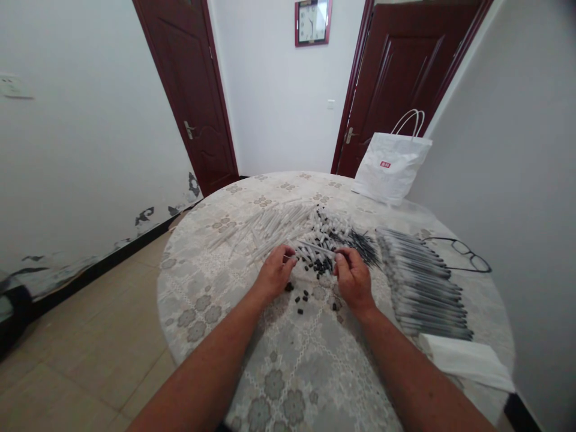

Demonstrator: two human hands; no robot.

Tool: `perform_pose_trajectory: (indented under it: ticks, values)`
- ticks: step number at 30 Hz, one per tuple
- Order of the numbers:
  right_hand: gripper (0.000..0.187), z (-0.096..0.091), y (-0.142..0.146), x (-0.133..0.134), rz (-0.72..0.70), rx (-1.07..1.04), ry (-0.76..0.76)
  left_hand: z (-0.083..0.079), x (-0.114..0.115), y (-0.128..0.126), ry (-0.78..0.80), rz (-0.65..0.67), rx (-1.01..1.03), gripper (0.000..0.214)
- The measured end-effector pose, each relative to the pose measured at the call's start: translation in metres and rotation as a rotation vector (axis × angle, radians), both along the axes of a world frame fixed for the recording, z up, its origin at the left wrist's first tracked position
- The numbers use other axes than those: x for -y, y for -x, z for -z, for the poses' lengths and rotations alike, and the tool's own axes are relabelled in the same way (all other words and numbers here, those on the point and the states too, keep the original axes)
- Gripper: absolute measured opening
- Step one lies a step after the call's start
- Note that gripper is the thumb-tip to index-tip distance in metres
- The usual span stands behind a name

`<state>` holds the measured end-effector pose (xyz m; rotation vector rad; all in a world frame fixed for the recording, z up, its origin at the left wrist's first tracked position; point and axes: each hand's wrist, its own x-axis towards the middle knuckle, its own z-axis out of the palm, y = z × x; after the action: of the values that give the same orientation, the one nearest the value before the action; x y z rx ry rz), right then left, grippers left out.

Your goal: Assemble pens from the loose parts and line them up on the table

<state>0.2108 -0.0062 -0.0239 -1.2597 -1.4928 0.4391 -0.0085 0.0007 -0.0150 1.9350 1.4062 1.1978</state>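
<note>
forearms (227, 354), two of them, bare, rise from the lower edge and slant inward, so that the hands face each other with a narrow gap between the fingertips. the right hand (355, 283) bends in at the wrist, thumb and forefinger closed on one slim tube (315, 247), which lies nearly level and points from those fingers toward the left ones. the left hand (274, 274) has its fingers curled toward the thumb; whether they pinch something thin i cannot tell. just beyond the left fingers spread clear tubes (274, 223), dozens, too overlapped to count. beyond the gap between the hands heap white pieces (332, 223), also uncountable, and black pieces (323, 264) gather at their near side, with about half a dozen strays nearer the wearer than the fingertips. just past the right fingers fans one bunch of dark thin rods (366, 247). right of the right hand lies one long row of pen-like sticks (425, 288), dozens again, with one pair of glasses (470, 255) beside it. farther off, beyond the right fingers, stands one white bag (391, 169). all this rests on one flowered tablecloth (270, 384).
</note>
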Motion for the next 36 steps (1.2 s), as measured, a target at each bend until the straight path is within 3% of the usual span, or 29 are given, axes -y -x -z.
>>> perform_pose_trajectory:
  ticks: [6, 13, 22, 29, 36]
  values:
    - [0.023, 0.0, 0.001, 0.001, -0.014, -0.064, 0.014, -0.004, -0.006, 0.005, 0.075, 0.0, 0.407, 0.021]
    - [0.022, -0.001, 0.001, 0.005, -0.046, -0.037, 0.006, -0.004, -0.01, 0.007, 0.109, -0.019, 0.55, 0.024]
    - [0.024, 0.002, 0.005, 0.006, -0.042, 0.025, -0.006, -0.009, -0.008, 0.006, 0.418, 0.053, 1.157, 0.028]
    - [0.025, 0.001, 0.005, 0.006, -0.024, -0.003, -0.014, -0.006, -0.009, 0.006, 0.519, 0.079, 1.243, 0.026]
    - [0.025, 0.003, 0.005, 0.004, -0.011, 0.025, -0.042, -0.002, -0.011, 0.004, 0.506, 0.092, 1.266, 0.032]
